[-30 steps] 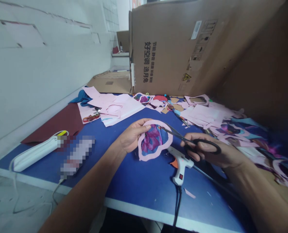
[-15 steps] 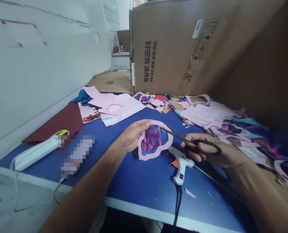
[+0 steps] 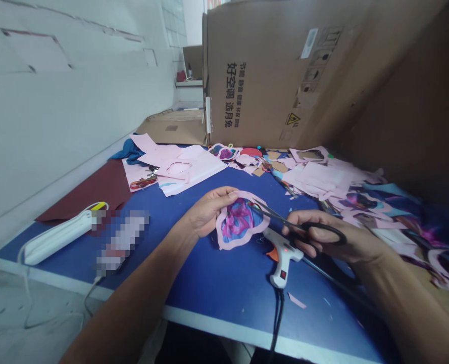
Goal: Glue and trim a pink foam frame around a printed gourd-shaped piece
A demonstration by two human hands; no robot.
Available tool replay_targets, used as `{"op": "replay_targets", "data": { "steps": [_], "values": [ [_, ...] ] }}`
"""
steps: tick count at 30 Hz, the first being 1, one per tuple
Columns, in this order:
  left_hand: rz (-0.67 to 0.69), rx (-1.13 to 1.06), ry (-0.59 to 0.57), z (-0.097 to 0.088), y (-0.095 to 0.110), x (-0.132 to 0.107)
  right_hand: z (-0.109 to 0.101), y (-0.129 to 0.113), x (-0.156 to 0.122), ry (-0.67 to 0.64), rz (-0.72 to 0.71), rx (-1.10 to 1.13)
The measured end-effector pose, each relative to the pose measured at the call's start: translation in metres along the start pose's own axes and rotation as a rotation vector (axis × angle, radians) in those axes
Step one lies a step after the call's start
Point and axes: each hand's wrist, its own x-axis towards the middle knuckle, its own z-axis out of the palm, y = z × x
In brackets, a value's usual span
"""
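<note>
My left hand (image 3: 207, 212) pinches a pink-bordered paper cutout (image 3: 240, 220) with a blue and magenta printed middle. My right hand (image 3: 315, 235) grips black-handled scissors (image 3: 325, 233) through their finger loops. The metal blades reach left to the upper right edge of the cutout, and the paper lies between them. A white hot glue gun (image 3: 283, 258) with an orange part lies on the table just below my right hand, its nozzle partly hidden.
The blue table (image 3: 209, 283) holds loose pink sheets (image 3: 188, 169), a maroon sheet (image 3: 99, 192), a white corded device (image 3: 57, 237), a blurred object (image 3: 121, 242) and piled printed paper scraps (image 3: 360, 202). A large cardboard box (image 3: 269, 76) stands behind them, with a white wall (image 3: 76, 101) to the left.
The cutout has turned slightly in my left hand, and the scissor blades sit a little further along its upper right edge. The rest of the view has shifted only slightly.
</note>
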Motion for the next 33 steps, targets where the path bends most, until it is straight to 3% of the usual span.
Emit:
{"op": "replay_targets", "data": {
  "steps": [33],
  "values": [
    [-0.006,-0.036,-0.095,0.0072,0.0021,-0.0052,0.0004,0.0057,0.0011,-0.014,0.008,0.100]
  ]
}}
